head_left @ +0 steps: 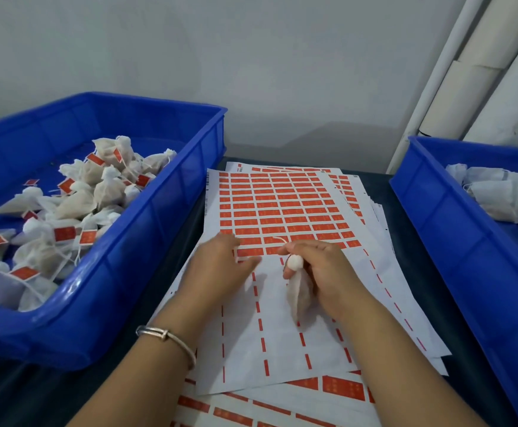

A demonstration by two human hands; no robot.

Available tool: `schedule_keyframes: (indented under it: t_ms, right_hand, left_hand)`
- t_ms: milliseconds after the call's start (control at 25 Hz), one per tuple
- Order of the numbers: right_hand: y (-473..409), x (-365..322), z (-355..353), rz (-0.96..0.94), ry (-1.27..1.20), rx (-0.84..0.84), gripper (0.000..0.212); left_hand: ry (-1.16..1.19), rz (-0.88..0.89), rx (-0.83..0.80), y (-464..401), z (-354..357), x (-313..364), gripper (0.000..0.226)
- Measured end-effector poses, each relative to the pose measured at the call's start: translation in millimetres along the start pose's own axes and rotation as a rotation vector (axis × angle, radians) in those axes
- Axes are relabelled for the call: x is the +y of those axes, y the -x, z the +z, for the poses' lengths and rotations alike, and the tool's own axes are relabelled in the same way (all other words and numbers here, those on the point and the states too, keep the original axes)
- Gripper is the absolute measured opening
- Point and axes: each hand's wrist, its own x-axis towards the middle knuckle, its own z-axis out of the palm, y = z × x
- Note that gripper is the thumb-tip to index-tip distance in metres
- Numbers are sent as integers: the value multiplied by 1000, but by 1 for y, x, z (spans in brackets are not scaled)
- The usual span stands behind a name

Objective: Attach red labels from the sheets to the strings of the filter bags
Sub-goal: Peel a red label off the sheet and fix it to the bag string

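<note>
Two hands work over the sheets: the left hand (220,266) and the right hand (328,272). One filter bag (297,291) is in the right hand, with one string (279,240) rising from its fingers. Two blue bins stand, one bin (147,211) left of the left hand, the other bin (454,229) right of the right hand. Bags inside and stacked sheets (282,208) overlap too much to count. One bracelet (171,339) circles the left wrist.

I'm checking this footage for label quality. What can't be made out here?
Head view only:
- Print on the red labels: too small and blurred.
- Left hand fingertips: whether they have a label is unclear.
- Right tray: cut off by the frame edge.
- Filter bag: partly behind the right hand.
</note>
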Motion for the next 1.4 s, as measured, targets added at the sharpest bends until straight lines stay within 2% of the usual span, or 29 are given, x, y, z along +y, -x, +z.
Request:
schedule_keyframes:
  t_ms: [80,200,320,480,880,1080,1200,1400]
  right_hand:
    - [-1,8,4,2,-9,17,28]
    - [0,17,7,-18,21,27,30]
    - [-1,20,10,-42,32,28,32]
    - [-1,22,12,-54,1,33,32]
    - [0,24,12,-51,-26,60,25]
    - [0,26,9,-55,-39,33,24]
    - [0,26,8,-49,-46,28,22]
    - [1,25,6,-71,-49,8,20]
  left_hand:
    - [-93,25,-48,2,14,-7,59]
    - [-186,65,-35,-1,23,-15,72]
    - [-253,89,-35,-4,29,-17,74]
    - [-316,124,-14,-4,30,-17,64]
    - [-382,72,2,4,23,-4,39]
    - [-408,148,41,8,25,-6,33]
    - [-360,178,55,9,25,-9,31]
    - [-223,142,179,11,26,-13,27]
